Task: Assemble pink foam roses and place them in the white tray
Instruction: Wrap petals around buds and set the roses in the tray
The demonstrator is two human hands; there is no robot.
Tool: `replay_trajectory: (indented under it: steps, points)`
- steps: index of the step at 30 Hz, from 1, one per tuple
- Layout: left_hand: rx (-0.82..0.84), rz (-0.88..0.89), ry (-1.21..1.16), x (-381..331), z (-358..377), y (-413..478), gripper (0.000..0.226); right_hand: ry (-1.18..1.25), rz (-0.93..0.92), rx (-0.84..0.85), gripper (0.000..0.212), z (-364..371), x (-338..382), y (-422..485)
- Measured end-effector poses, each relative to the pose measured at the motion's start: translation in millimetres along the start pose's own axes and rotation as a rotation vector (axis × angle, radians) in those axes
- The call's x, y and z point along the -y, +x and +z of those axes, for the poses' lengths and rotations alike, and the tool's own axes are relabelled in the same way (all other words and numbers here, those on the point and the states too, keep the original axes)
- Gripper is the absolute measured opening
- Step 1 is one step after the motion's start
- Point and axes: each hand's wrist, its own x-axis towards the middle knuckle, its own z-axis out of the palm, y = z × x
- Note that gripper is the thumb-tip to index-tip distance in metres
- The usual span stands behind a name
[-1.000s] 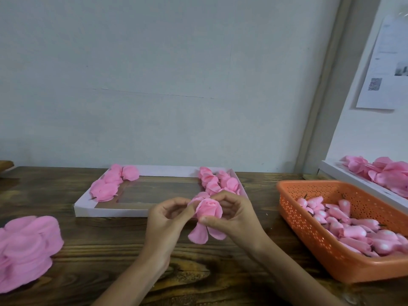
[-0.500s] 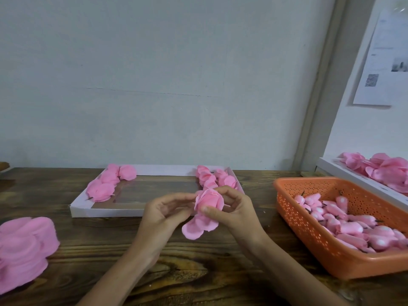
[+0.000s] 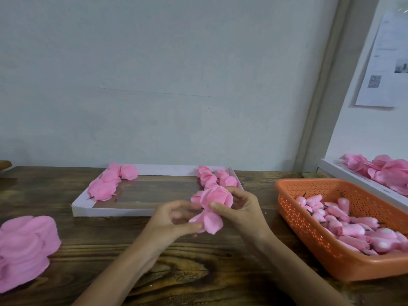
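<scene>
Pink foam rose (image 3: 217, 196) upright, bloom upward

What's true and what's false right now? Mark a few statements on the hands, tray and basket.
The left hand and right hand both hold the rose. True.
Finished roses lie at both ends of the white tray. True.
The basket stands left of the hands. False: the orange basket stands on their right.
The basket is empty. False: it holds pink buds.
A petal stack lies on the table at the left. True.
</scene>
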Motion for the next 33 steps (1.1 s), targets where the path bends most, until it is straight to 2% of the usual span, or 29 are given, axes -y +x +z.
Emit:
replay_trajectory:
  steps: [5, 9, 13, 14, 17, 19, 21, 26, 29, 33]
  points:
    - [-0.099, -0.092, -0.273, 9, -2, 4, 0.041, 0.039, 0.031, 0.007, 0.037, -4, -2, 1]
    - [-0.224, -0.063, -0.309, 11, 2, 5, 0.051, 0.051, 0.047, 0.07, 0.039, -5, -2, 0]
    - [-0.245, -0.032, -0.323, 10, 10, 3, 0.017, 0.016, 0.03, 0.134, 0.035, -1, 1, -2]
    - [-0.254, -0.013, -0.311, 10, 12, 2, 0.014, -0.013, 0.024, 0.137, 0.035, -1, 2, -2]
    - [-0.269, 0.053, -0.28, 9, 17, 1, 0.017, -0.107, 0.006, 0.147, 0.032, 2, 4, -2]
    - [-0.264, 0.101, -0.271, 9, 18, 1, 0.027, -0.145, -0.004, 0.144, 0.027, 5, 6, -3]
    - [-0.256, 0.123, -0.265, 10, 16, 2, 0.039, -0.142, -0.012, 0.141, 0.025, 7, 7, -5]
    - [-0.274, 0.108, -0.396, 15, 9, 7, 0.042, -0.068, 0.032, 0.122, 0.025, 15, 9, -9]
    - [-0.276, 0.119, -0.361, 14, 13, 9, 0.031, -0.057, 0.041, 0.143, 0.026, 23, 8, -13]
    - [-0.38, 0.15, -0.334, 11, 26, 6, 0.015, -0.061, 0.046, 0.143, 0.024, 39, 4, -20]
